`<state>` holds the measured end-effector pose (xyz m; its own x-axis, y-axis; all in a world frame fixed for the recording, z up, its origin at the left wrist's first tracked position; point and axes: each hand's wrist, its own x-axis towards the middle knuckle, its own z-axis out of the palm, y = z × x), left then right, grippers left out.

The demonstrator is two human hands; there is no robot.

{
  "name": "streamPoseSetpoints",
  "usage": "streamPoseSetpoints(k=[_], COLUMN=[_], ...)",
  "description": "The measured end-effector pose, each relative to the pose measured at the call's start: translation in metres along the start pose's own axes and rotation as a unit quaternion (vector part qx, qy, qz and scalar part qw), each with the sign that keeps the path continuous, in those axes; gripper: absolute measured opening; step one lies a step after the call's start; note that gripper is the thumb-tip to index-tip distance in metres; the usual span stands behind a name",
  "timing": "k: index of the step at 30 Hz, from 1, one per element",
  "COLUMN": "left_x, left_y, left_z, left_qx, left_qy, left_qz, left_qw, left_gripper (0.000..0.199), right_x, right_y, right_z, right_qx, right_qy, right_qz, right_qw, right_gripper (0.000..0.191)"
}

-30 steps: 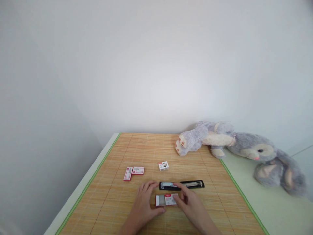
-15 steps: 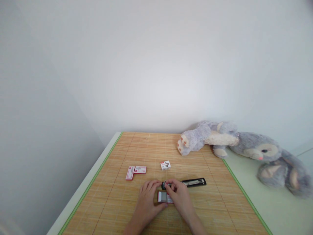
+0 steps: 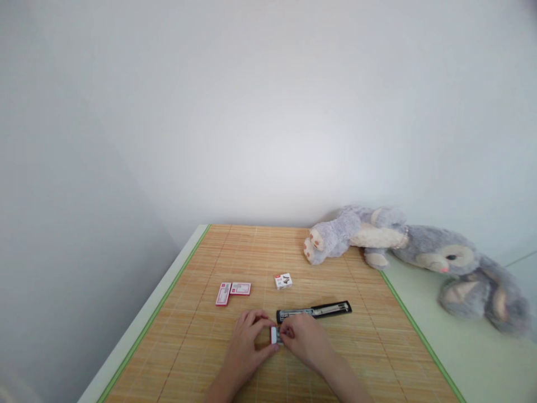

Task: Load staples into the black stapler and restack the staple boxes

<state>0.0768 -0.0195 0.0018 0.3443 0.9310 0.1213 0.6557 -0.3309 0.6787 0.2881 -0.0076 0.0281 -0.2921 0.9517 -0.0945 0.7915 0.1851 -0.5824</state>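
A small white-and-red box (image 3: 274, 335) lies on the mat with its top open and grey contents partly showing, probably staples. My left hand (image 3: 248, 342) steadies its left end between thumb and forefinger. Over the right part of the box, my right hand (image 3: 308, 338) has its fingertips closed at the grey contents. Whatever is between those fingertips is too small to make out. Just beyond the hands lies a black stapler (image 3: 331, 309), opened out flat with its metal channel showing. The right hand overlaps its near edge.
Two flat white-and-red boxes (image 3: 240, 289) touch each other at the left. Another small white box (image 3: 283, 281) with a printed picture stands farther back. A grey plush rabbit (image 3: 380, 236) lies across the bamboo mat's (image 3: 251, 252) far right corner and the pale table (image 3: 428, 313).
My right hand has moved from the stapler down to the open box, uncovering more of the stapler. My left hand has shifted slightly and stays at the box.
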Motion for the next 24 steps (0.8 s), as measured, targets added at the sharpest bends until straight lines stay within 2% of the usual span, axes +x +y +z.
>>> streamPoseSetpoints(k=[3, 6, 10, 12, 15, 20, 22, 24], left_x=[0.0, -0.001, -0.002, -0.003, -0.003, -0.003, -0.005, -0.007], left_y=[0.001, 0.0, -0.002, -0.002, 0.003, 0.017, 0.02, 0.023], left_z=[0.0, -0.001, -0.002, 0.0, 0.006, 0.02, 0.022, 0.023], left_qx=[-0.001, 0.002, 0.01, 0.01, 0.008, 0.001, -0.007, -0.006], left_qy=[0.001, 0.0, -0.018, -0.029, -0.03, -0.008, 0.003, 0.0], left_qz=[-0.003, -0.002, -0.003, -0.002, -0.002, -0.011, -0.022, -0.016], left_qw=[1.0, 1.0, 1.0, 1.0, 1.0, 1.0, 1.0, 1.0], left_gripper=[0.036, 0.036, 0.042, 0.046, 0.054, 0.052, 0.051, 0.049], right_x=[0.002, -0.003, -0.024, -0.036, -0.047, -0.043, -0.042, -0.044], right_y=[-0.005, -0.003, 0.018, 0.033, 0.043, 0.025, 0.024, 0.034], right_z=[-0.001, -0.011, -0.032, -0.037, -0.032, -0.012, -0.011, -0.015], right_qx=[0.008, 0.021, 0.017, 0.003, 0.024, 0.108, 0.129, 0.14], right_qy=[-0.009, -0.006, 0.012, 0.0, -0.027, -0.008, -0.009, -0.003], right_qz=[0.001, 0.001, 0.024, 0.041, 0.052, 0.023, 0.015, 0.022], right_qw=[1.0, 1.0, 0.999, 0.999, 0.998, 0.994, 0.992, 0.99], right_gripper=[0.018, 0.017, 0.018, 0.031, 0.036, 0.028, 0.033, 0.032])
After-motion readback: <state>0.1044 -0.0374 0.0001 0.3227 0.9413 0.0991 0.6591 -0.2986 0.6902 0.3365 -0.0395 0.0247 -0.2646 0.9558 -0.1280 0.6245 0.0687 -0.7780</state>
